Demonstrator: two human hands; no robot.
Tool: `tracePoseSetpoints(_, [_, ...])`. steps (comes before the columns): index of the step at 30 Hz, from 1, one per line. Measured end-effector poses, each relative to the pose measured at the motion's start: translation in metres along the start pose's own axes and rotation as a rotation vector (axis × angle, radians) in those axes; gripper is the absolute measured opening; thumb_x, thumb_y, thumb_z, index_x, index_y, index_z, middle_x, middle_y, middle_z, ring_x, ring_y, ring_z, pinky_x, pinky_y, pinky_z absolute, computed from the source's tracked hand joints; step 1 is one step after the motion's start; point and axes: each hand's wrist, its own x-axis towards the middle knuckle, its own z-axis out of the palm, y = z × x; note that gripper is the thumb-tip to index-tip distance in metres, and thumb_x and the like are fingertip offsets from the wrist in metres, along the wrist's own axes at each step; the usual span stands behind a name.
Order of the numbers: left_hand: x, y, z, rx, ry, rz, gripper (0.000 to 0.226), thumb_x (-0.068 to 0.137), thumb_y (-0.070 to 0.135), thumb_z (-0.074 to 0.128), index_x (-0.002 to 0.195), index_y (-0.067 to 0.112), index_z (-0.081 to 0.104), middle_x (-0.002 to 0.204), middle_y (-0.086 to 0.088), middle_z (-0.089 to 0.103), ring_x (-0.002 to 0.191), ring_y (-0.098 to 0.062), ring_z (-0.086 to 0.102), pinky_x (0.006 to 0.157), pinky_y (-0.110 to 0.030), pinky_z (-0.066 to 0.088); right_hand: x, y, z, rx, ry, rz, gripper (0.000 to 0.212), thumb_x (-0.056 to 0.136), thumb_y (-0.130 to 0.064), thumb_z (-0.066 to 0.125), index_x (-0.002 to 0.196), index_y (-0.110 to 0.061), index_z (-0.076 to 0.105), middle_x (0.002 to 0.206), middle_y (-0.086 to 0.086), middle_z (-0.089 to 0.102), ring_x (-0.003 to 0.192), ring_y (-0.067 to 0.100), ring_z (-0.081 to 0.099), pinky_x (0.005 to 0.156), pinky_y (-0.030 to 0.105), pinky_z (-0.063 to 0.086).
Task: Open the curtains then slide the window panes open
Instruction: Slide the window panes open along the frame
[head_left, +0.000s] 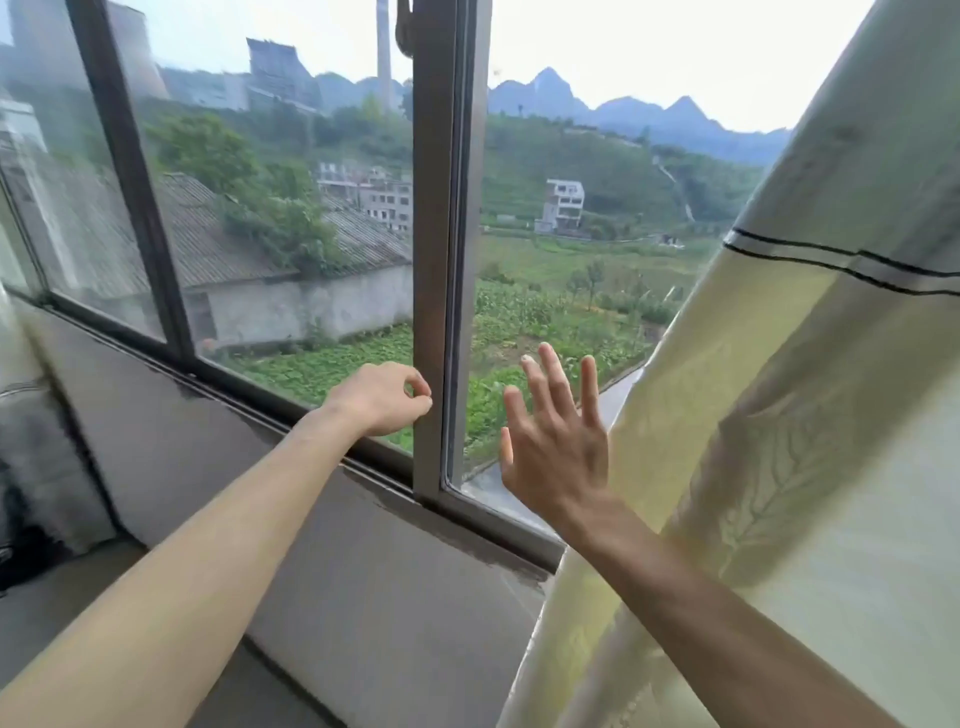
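Note:
The sliding window pane's grey upright frame (435, 291) stands mid-view, with tinted glass (291, 218) to its left and an unglazed gap (561, 260) to its right. My left hand (382, 397) is curled into a loose fist, fingertips touching the frame's left edge low down, just above the bottom track (363, 467). My right hand (558, 441) is raised flat with fingers spread in front of the gap, holding nothing. The pale yellow curtain (810, 415), with a leaf print and black stripes, hangs pulled aside at the right.
A wide grey sill (322, 545) runs below the window. A second dark upright (130, 171) divides the glass further left. A latch (404, 26) sits on the frame's top. Blurred grey fabric (36, 441) lies at the far left.

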Motion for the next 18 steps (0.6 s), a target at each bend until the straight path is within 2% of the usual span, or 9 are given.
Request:
tracePoseSetpoints(3, [-0.009,-0.041,-0.022,0.001,0.079,-0.142,0.024,0.09,0.043,0.054,0.109,0.037,0.064,0.113,0.006,0.064,0.089,-0.02,0.063,0.083,-0.036,0.054,0.035,-0.042,0.011,0.131,-0.059,-0.08,0.041,0.074,-0.029,0.069,0.11,-0.01,0.066,0.131,0.017,0.06,0.138,0.036,0.043,0.12,0.059,0.011])
tracePoseSetpoints(5, [-0.016,-0.063,-0.033,0.015,0.144,-0.224,0.022,0.088,0.046,0.052,0.106,0.04,0.064,0.111,0.01,0.066,0.079,-0.017,0.067,0.079,-0.034,0.056,0.056,-0.068,0.016,0.223,-0.071,-0.138,0.04,0.077,-0.031,0.065,0.112,-0.012,0.065,0.126,0.015,0.062,0.134,0.035,0.045,0.119,0.058,0.018])
tracePoseSetpoints(7, [-0.022,-0.078,-0.041,0.064,0.178,-0.287,0.022,0.087,0.047,0.052,0.105,0.041,0.064,0.11,0.011,0.068,0.086,-0.015,0.068,0.079,-0.03,0.051,0.071,-0.086,0.019,0.286,-0.078,-0.181,0.041,0.079,-0.032,0.06,0.116,-0.014,0.062,0.124,0.013,0.063,0.132,0.034,0.046,0.117,0.056,0.024])
tracePoseSetpoints(11, [-0.033,-0.114,-0.053,0.165,0.217,-0.417,0.024,0.088,0.044,0.051,0.109,0.04,0.063,0.119,0.008,0.065,0.11,-0.021,0.06,0.085,-0.035,0.044,0.102,-0.124,0.027,0.378,-0.088,-0.283,0.043,0.084,-0.036,0.053,0.123,-0.017,0.056,0.124,0.009,0.063,0.124,0.032,0.05,0.107,0.045,0.035])
tracePoseSetpoints(18, [-0.026,-0.185,-0.076,0.248,0.251,-0.516,0.026,0.089,0.039,0.05,0.113,0.038,0.062,0.124,0.007,0.062,0.114,-0.021,0.057,0.091,-0.037,0.047,0.161,-0.189,0.05,0.517,-0.206,-0.337,0.043,0.088,-0.038,0.047,0.125,-0.018,0.055,0.126,0.008,0.061,0.121,0.031,0.05,0.097,0.044,0.041])
